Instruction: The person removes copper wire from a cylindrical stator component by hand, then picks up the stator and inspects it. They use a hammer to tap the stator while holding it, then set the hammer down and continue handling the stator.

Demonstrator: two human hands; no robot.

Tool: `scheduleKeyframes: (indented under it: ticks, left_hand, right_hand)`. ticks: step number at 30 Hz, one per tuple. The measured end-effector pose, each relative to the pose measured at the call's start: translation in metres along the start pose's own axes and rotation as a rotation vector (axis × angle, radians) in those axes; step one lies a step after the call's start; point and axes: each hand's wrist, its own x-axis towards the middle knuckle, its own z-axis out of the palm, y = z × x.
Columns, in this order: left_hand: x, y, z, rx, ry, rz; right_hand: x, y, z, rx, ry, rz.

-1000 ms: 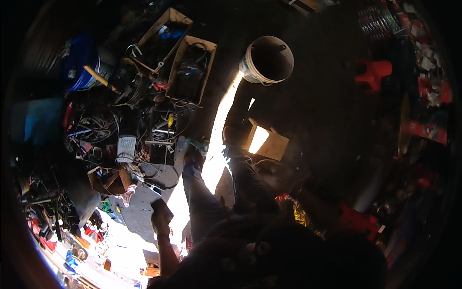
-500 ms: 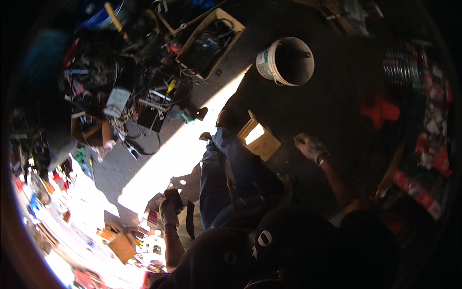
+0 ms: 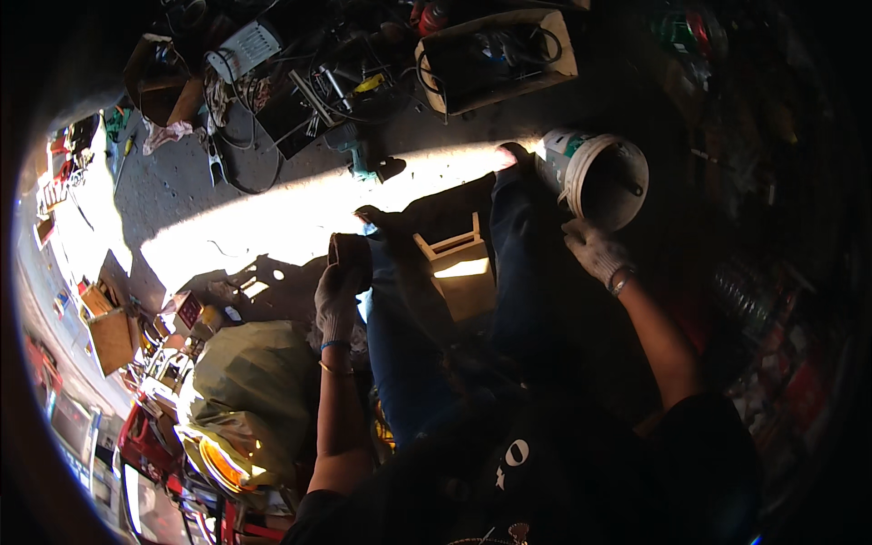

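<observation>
My left hand (image 3: 335, 304), in a pale knitted glove, is closed round a dark brown, blocky object (image 3: 350, 257) whose kind I cannot make out. It is held upright beside my left knee. My right hand (image 3: 595, 251), gloved as well, reaches to the lower rim of a white plastic bucket (image 3: 565, 163). Its fingers are slightly bent and apart at the rim; whether they touch it I cannot tell. The bucket leans, with its dark mouth facing right. A small light-wood stool (image 3: 465, 292) sits on the ground between my legs, partly sunlit.
At the far side lie an open box (image 3: 563, 44) with cables, a green power tool (image 3: 350, 150), a grey metal case (image 3: 243, 50) and tangled cords. A cloth-covered heap (image 3: 254, 363) stands left of my arm. A bright sunlit strip (image 3: 245, 222) crosses the floor.
My view has turned, so the clutter and bucket sit differently in it. My right hand has come up to the bucket's rim. The left still grips the dark object, now beside my knee.
</observation>
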Motion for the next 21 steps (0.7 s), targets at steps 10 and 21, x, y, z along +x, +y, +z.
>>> scheduleKeyframes:
  ticks: [10, 21]
  left_hand:
    - [0.064, -0.069, 0.181, 0.291, -0.129, -0.063]
    - [0.108, -0.127, 0.163, 0.486, -0.193, 0.043]
  right_hand:
    - [0.152, -0.003, 0.178, -0.005, -0.465, -0.288]
    - [0.283, -0.038, 0.378, -0.764, -1.15, -0.843]
